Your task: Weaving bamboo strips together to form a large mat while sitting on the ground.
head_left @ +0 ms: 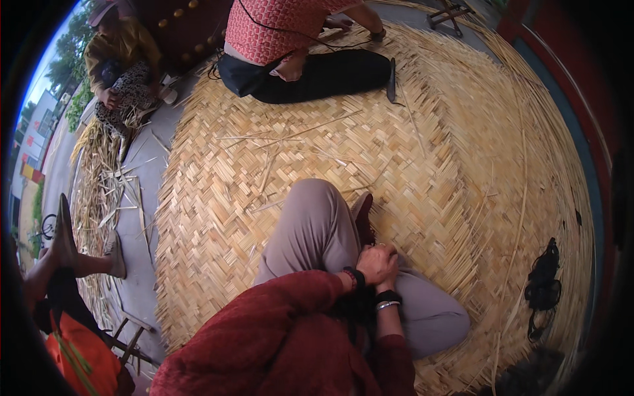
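My left hand (pixel 373 265) and my right hand (pixel 389 276) rest together in front of my bent leg, fingers folded in and hands touching. No tool shows in either one; the overlap hides part of the right fingers. Under me spreads a large woven mat (pixel 218 198) of pale split strips in a slanting weave. My grey trouser leg (pixel 310 218) and a dark red shoe (pixel 363 221) are on it. Loose strips (pixel 310 129) lie across the weave beyond my knee.
Across the mat, a person in a patterned red top (pixel 281 30) bends down beside a dark curved blade (pixel 392 82). Another person (pixel 125 59) sits far left by loose straw (pixel 99 191). A black strap bundle (pixel 543 287) lies right. Someone's legs (pixel 63 257) and a small stool (pixel 132 336) are left.
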The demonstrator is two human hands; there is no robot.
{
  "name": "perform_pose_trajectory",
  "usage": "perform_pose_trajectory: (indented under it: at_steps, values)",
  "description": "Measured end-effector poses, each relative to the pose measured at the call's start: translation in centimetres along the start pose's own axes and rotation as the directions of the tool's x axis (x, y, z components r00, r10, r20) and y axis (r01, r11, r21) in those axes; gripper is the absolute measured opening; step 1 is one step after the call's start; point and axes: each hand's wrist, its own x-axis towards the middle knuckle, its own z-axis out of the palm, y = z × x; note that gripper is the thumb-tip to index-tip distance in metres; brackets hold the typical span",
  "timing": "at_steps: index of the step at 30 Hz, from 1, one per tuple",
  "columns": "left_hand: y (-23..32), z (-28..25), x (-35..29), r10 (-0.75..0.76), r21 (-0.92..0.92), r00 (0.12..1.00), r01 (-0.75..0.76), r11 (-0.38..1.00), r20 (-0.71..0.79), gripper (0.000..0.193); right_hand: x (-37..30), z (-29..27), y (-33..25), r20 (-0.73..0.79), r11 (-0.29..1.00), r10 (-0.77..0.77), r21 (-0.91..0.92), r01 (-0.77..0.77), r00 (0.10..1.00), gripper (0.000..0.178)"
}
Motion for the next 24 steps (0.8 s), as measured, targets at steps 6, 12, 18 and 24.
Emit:
perform_pose_trajectory:
  at_steps: [6, 12, 18, 24]
  values:
    - [0.03, -0.33, -0.15, 0.000, 0.012, 1.000, 0.001, 1.000, -0.009, 0.029, -0.31, 0.14, -0.21, -0.018, 1.000, -0.018, -0.018, 0.017, 1.000, 0.038]
    - [0.19, -0.56, 0.02, 0.001, 0.010, 1.000, -0.001, 1.000, 0.014, 0.034, -0.22, 0.38, 0.42, -0.042, 0.998, -0.006, -0.057, 0.004, 0.999, 0.037]
    - [-0.22, -0.59, -0.03, 0.013, 0.007, 1.000, -0.013, 1.000, -0.001, 0.034, -0.42, 0.16, -0.09, -0.031, 0.999, -0.033, -0.025, 0.032, 0.999, 0.036]
    - [-0.03, -0.71, 0.04, 0.009, 0.015, 0.999, -0.009, 1.000, 0.031, 0.036, -0.73, -0.18, -0.42, -0.031, 0.999, -0.044, -0.018, 0.044, 0.999, 0.034]
